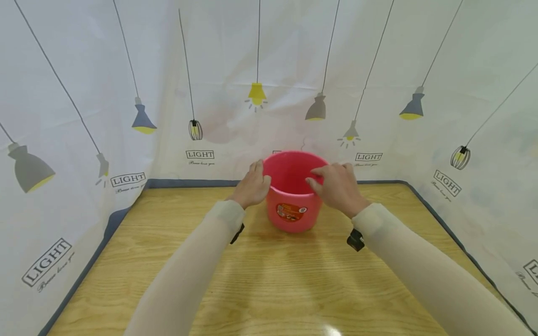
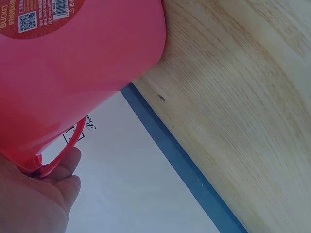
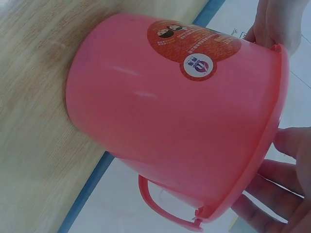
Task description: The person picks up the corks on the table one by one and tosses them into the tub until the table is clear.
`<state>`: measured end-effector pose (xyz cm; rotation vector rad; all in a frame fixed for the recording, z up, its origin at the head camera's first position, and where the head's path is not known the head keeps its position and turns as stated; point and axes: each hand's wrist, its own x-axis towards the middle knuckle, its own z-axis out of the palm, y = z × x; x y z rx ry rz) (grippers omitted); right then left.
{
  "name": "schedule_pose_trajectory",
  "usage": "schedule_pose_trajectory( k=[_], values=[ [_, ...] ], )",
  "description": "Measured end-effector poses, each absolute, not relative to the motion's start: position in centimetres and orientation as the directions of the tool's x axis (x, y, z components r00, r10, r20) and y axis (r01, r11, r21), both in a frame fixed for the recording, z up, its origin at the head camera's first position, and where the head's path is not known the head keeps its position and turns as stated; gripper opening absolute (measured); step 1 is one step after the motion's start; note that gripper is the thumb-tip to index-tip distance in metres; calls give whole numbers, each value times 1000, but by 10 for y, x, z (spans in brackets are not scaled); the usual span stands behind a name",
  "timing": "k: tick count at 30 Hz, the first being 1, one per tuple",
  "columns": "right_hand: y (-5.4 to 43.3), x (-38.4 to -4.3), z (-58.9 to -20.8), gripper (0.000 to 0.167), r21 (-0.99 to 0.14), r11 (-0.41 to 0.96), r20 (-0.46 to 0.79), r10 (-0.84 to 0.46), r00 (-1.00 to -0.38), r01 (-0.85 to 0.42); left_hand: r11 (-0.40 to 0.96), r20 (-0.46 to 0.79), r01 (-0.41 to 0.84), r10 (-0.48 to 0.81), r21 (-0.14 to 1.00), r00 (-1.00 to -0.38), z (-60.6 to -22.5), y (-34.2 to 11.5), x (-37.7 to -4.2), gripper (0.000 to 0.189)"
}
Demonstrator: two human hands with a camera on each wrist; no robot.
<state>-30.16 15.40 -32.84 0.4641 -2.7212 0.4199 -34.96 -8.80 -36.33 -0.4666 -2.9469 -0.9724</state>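
A pink plastic bucket [image 1: 312, 211] stands upright on the wooden table, with an orange-red label [image 1: 289, 212] on its front. My left hand [image 1: 252, 185] grips the left side of its rim, where the handle [image 2: 77, 134] joins; the fingers pass behind the handle. On the other side, my right hand [image 1: 339, 187] is at the rim with its fingers spread. In the right wrist view the thumb [image 3: 287, 141] comes right at the rim, and several fingertips show behind the edge. The handle hangs down at the bucket's far side. The bucket's inner floor is hidden.
A wooden table [image 1: 269, 284] spreads out in front of the bucket. Around it hangs a white cloth [image 1: 231, 56] printed with lamps and lettering, with a dark blue border [image 1: 189, 183] along the table's back and sides. Dark straps sit at both wrists.
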Motion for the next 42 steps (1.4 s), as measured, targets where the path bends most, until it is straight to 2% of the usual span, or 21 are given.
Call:
schedule_pose_trajectory(
  k=[12,21,31,35,42],
  values=[
    [160,-298,-339,36,-238,876,485,-267,-833,-420,765,110,284,272,578,-956,-365,-88,-352,67],
    [164,-294,-342,43,-233,880,510,-253,-823,-415,736,134,294,270,610,-954,-365,-87,-349,68],
    [172,-291,-345,54,-245,880,502,-243,-830,-406,715,200,321,251,621,-947,-373,-99,-347,80],
    [177,-290,-347,57,-255,877,505,-239,-829,-408,728,229,357,273,586,-934,-380,-110,-345,81],
    [189,-287,-352,61,-260,875,508,-236,-828,-409,791,253,405,320,458,-913,-388,-133,-334,84]
  ],
)
